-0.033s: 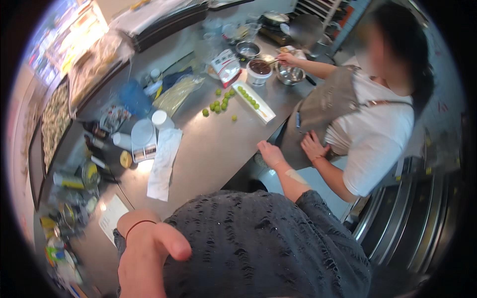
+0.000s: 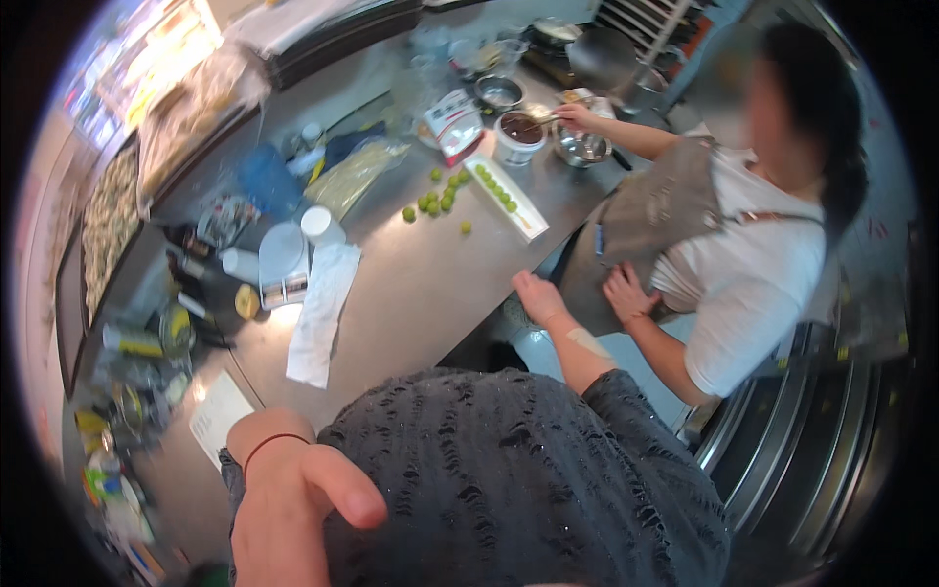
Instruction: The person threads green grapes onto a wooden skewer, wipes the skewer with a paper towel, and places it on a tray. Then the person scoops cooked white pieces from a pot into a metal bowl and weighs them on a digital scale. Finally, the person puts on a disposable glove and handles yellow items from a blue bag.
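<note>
My left hand, with a thin dark red band at the wrist, hangs low at the near left. Its thumb is stretched out, the other fingertips run out of view, and nothing shows in it. My right hand is held beside the steel table's front edge, fingers curled together with nothing visible in them. Beyond it lies a long white tray holding a row of small round green fruits. Several loose green fruits lie left of the tray.
At right, a co-worker in a brown apron holds a utensil in a white tub of dark brown mixture, beside metal bowls. A folded white cloth, kitchen scale, white board and bottles stand along the left.
The view has shifted slightly, so the table things sit a little differently. My hands and the co-worker keep nearly the same pose.
</note>
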`<action>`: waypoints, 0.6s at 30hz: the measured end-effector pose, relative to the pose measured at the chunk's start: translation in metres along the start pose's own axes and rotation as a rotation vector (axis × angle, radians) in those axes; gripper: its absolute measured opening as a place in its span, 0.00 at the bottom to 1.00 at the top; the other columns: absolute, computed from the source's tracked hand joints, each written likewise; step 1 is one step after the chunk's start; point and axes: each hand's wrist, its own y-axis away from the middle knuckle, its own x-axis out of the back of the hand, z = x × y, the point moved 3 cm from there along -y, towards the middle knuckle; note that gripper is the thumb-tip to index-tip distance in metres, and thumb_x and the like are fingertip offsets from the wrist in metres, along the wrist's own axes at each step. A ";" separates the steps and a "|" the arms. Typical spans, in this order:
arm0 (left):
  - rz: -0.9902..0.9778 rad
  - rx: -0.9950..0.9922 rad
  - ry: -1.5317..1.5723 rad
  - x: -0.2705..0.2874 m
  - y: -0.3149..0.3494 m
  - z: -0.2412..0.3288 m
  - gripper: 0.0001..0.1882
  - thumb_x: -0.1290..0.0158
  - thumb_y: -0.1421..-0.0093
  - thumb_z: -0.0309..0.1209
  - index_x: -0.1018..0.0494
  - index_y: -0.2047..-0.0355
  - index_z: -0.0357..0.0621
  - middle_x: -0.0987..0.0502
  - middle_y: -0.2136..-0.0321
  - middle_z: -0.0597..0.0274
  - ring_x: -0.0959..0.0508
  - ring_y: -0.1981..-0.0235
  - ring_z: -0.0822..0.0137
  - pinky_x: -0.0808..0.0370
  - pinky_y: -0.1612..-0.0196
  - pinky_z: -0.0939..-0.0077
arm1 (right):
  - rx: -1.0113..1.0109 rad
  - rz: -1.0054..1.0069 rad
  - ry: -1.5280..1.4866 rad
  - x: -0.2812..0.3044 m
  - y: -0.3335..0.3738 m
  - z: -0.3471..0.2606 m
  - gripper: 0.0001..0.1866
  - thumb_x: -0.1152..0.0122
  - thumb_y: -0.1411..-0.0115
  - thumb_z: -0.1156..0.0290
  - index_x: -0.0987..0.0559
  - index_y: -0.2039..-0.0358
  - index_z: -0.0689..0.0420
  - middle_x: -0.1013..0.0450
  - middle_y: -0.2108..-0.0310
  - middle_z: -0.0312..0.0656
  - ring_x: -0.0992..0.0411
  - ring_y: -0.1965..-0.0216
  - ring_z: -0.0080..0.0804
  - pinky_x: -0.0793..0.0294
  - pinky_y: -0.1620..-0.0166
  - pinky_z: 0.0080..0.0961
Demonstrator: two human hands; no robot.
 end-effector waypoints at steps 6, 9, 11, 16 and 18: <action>0.085 0.036 0.062 0.003 0.028 -0.077 0.36 0.62 0.34 0.64 0.36 0.35 0.59 0.42 0.31 0.61 0.44 0.31 0.57 0.50 0.34 0.44 | -0.351 0.100 -0.207 -0.046 -0.097 0.115 0.11 0.47 0.38 0.69 0.25 0.57 0.58 0.27 0.58 0.48 0.25 0.59 0.52 0.24 0.59 0.48; 0.265 0.247 -0.136 0.026 0.031 -0.153 0.37 0.65 0.34 0.65 0.35 0.36 0.54 0.41 0.32 0.54 0.39 0.35 0.53 0.46 0.37 0.42 | -0.471 -0.027 -0.153 -0.060 -0.148 0.163 0.13 0.44 0.39 0.65 0.22 0.59 0.60 0.25 0.58 0.50 0.24 0.59 0.53 0.23 0.57 0.48; 0.488 0.490 -0.372 0.054 0.046 -0.208 0.41 0.70 0.33 0.66 0.34 0.37 0.45 0.38 0.34 0.46 0.34 0.38 0.49 0.42 0.38 0.42 | -0.416 -0.179 -0.178 -0.074 -0.173 0.181 0.13 0.44 0.39 0.64 0.21 0.61 0.60 0.23 0.60 0.51 0.23 0.61 0.53 0.22 0.58 0.46; 0.924 0.852 -0.467 0.100 0.105 -0.294 0.44 0.75 0.32 0.63 0.37 0.38 0.35 0.37 0.36 0.42 0.33 0.38 0.48 0.39 0.37 0.54 | -0.353 -0.413 -0.293 -0.114 -0.189 0.196 0.13 0.42 0.39 0.64 0.20 0.65 0.62 0.21 0.65 0.55 0.21 0.62 0.51 0.21 0.58 0.42; 1.006 0.894 -0.417 0.106 0.124 -0.308 0.42 0.74 0.31 0.62 0.36 0.38 0.35 0.36 0.37 0.43 0.32 0.39 0.49 0.39 0.37 0.56 | -0.380 -0.444 -0.385 -0.125 -0.195 0.202 0.13 0.42 0.40 0.65 0.20 0.65 0.62 0.20 0.64 0.55 0.20 0.62 0.48 0.21 0.60 0.41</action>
